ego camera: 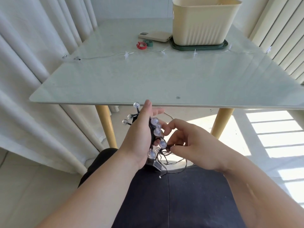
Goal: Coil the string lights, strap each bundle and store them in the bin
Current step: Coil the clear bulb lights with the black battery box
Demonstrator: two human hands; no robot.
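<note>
L hand (pixel 139 134) grips coiled black-wire string lights (pixel 157 132) w/ globe bulbs; R hand (pixel 194 145) pinches loose wire.

The left hand (pixel 139 139) holds coiled globe lights (pixel 157 131) while the right hand (pixel 194 145) pinches their black wire (pixel 176 162).

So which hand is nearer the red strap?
Left. The left hand, holding the black string lights, reaches up to the table at its near edge, in line with the red strap. The right hand pinches their wire lower and further right.
</note>
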